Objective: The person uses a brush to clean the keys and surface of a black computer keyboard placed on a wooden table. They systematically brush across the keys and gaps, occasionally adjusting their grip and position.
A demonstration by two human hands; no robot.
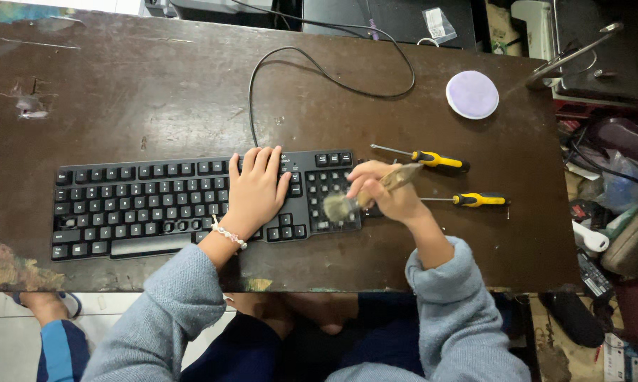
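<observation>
A black keyboard lies on a dark brown table, its cable looping toward the far edge. My left hand rests flat on the keys right of the middle, fingers together. My right hand grips a small brush with a wooden handle; its bristles press on the number pad at the keyboard's right end. Both arms wear grey sleeves, and a bead bracelet circles my left wrist.
Two screwdrivers with yellow and black handles lie right of the keyboard. A round lilac pad sits at the far right of the table. Cluttered bags, cables and tools fill the floor to the right.
</observation>
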